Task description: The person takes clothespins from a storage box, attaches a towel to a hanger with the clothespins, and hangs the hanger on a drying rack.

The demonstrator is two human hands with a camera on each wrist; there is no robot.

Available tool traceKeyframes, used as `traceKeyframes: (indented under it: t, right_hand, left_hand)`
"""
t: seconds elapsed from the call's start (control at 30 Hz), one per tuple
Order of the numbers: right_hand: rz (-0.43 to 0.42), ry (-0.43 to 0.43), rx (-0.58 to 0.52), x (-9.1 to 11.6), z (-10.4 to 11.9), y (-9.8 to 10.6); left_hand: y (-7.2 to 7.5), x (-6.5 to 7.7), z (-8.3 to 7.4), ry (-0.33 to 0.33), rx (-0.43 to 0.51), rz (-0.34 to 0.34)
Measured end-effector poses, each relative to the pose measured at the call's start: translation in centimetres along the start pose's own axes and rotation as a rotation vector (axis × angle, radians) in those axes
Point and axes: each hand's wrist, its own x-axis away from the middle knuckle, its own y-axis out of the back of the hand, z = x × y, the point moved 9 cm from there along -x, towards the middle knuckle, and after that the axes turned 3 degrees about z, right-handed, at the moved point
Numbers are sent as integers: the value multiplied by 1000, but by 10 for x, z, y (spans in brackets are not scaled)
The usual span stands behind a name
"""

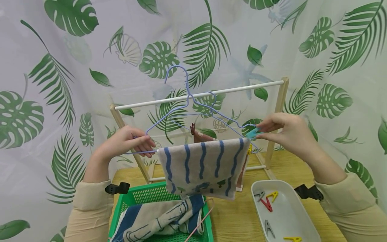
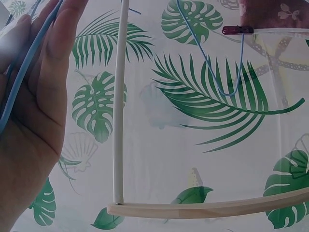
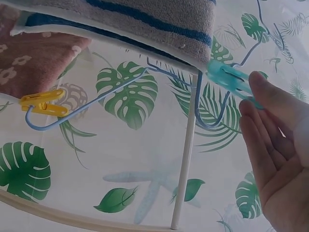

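A blue wire hanger (image 1: 187, 84) is held up in front of the rack, its hook at the top. Draped over its lower bar hangs a small light towel (image 1: 208, 168) with wavy blue stripes. My left hand (image 1: 128, 141) grips the hanger's left corner, fingers curled round the wire. At the towel's right top corner, my right hand (image 1: 282, 131) pinches a turquoise clothespin (image 3: 229, 77) between thumb and fingers. The clothespin's jaws are over the towel edge by the hanger's right end.
Behind, a second blue hanger on the wooden rack (image 1: 279, 101) carries a brown towel (image 3: 41, 63) with a brown clip (image 2: 237, 30) and a yellow clip (image 3: 43, 102). Below are a green basket (image 1: 119, 205) with a striped towel (image 1: 163, 222), a pink hanger (image 1: 198, 225), and a white tray (image 1: 293, 208) with several clothespins.
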Motion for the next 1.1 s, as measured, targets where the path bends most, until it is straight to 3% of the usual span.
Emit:
traceKeyframes:
  t: [0.47, 0.77, 1.1]
  right_hand:
    - [-18, 156, 92, 0, 13, 1]
    - [10, 159, 134, 0, 16, -5]
    - [62, 175, 101, 0, 16, -12]
  left_hand:
    - [-2, 0, 0, -8, 4, -3]
    - [-4, 0, -1, -22, 6, -1]
    - [-3, 3, -5, -54, 0, -7]
